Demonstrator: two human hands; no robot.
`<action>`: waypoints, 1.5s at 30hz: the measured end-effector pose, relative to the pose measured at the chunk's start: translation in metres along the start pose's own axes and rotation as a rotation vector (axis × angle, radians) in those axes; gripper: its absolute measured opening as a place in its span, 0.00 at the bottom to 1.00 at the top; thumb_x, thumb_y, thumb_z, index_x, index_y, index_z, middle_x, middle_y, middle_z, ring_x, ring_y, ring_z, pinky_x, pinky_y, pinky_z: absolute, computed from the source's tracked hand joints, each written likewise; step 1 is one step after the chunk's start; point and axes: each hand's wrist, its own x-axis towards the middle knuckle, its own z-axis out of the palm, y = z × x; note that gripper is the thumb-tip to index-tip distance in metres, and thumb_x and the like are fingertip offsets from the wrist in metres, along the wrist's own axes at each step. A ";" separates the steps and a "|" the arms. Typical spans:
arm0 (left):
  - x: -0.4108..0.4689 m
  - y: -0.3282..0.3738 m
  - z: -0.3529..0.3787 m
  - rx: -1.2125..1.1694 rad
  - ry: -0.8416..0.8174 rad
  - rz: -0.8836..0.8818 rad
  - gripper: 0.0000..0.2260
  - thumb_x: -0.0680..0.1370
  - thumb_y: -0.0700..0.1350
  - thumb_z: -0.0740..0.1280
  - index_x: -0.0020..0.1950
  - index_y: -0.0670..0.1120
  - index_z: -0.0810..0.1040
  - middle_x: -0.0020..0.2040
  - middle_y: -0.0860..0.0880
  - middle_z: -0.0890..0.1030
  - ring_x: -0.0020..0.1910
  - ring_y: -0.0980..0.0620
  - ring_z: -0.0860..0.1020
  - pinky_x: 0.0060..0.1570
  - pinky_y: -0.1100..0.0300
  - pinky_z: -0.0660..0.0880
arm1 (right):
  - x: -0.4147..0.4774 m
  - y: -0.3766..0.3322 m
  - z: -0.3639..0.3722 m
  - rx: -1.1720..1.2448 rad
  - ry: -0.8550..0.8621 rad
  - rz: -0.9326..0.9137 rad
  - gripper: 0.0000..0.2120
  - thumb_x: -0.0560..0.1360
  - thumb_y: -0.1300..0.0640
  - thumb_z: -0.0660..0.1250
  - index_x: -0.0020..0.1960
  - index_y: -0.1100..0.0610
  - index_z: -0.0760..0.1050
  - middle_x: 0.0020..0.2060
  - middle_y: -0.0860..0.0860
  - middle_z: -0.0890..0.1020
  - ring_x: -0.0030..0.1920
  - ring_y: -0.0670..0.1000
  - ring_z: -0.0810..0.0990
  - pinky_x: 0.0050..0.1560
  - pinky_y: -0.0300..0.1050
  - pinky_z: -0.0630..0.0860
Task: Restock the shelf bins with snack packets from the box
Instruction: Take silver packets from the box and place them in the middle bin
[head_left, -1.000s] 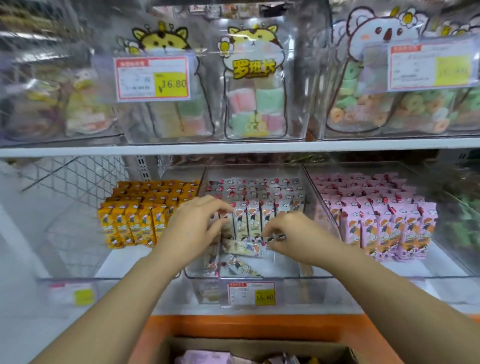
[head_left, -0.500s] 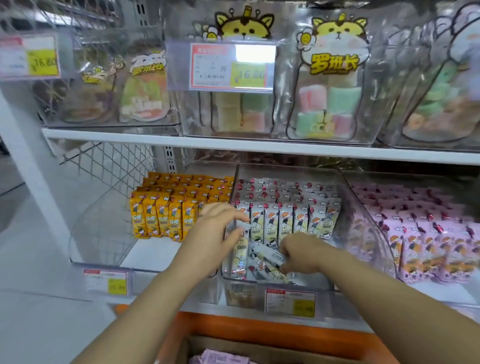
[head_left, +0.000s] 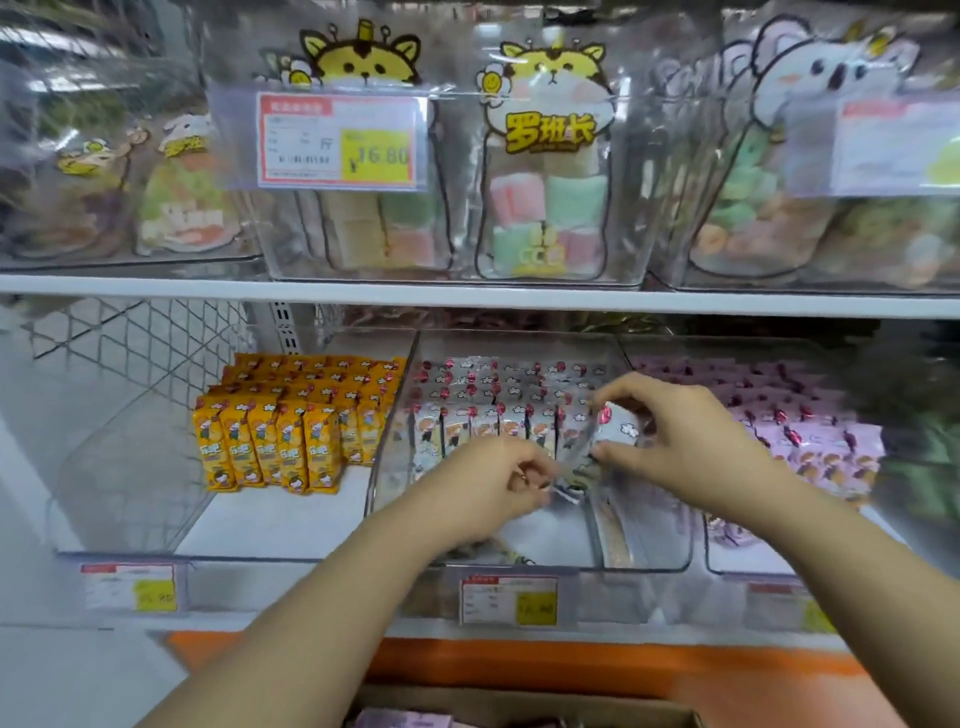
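R hand (head_left: 680, 441) pinches a white packet (head_left: 618, 431) betw. thumb and fingertips, other fingers loosely curled. L hand (head_left: 493, 488) sits lower and nearer the body, fingers curled tight at the low end of the same clump. Whether it really grips anything can't be told through the blur.

The packet stands roughly upright, long axis vertical and leaning a bit, just in front of the standing row (head_left: 483, 431) in the mid bin (head_left: 649, 551). The likely gap lies at the row's R end, straight ahead of the R hand, so that hand is nearer and prob. does the placing, with L steadying.

Outward: yellow packs (head_left: 270, 441) fill the L bin and pink packs (head_left: 821, 447) the R one, each apart from the mid bin behind clear walls.

The box (head_left: 519, 699) is cut off at the frame's bottom, only its rim and some pink tops showing. More loose packets seem to lie on the mid bin's floor under the L wrist, mostly hidden. The price tag (head_left: 509, 600) is too smeared to read.
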 end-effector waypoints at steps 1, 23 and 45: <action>0.009 0.002 0.007 -0.029 -0.076 -0.019 0.10 0.76 0.44 0.69 0.57 0.50 0.79 0.44 0.60 0.77 0.43 0.62 0.75 0.47 0.67 0.74 | -0.006 0.004 -0.004 0.004 0.031 0.003 0.19 0.69 0.53 0.75 0.58 0.52 0.76 0.38 0.34 0.69 0.36 0.29 0.67 0.41 0.21 0.64; 0.063 0.013 0.072 0.136 -0.400 -0.051 0.18 0.72 0.46 0.73 0.57 0.50 0.71 0.50 0.56 0.61 0.49 0.57 0.69 0.42 0.70 0.66 | -0.050 0.054 -0.003 0.091 0.342 -0.110 0.17 0.70 0.57 0.74 0.58 0.55 0.78 0.46 0.33 0.71 0.47 0.38 0.68 0.53 0.20 0.63; 0.097 0.003 0.024 0.255 0.063 0.104 0.22 0.78 0.49 0.66 0.71 0.49 0.69 0.59 0.46 0.78 0.53 0.50 0.77 0.53 0.58 0.73 | 0.039 0.054 0.001 -0.158 -0.032 0.045 0.24 0.75 0.55 0.68 0.69 0.54 0.70 0.64 0.53 0.75 0.63 0.53 0.74 0.60 0.42 0.68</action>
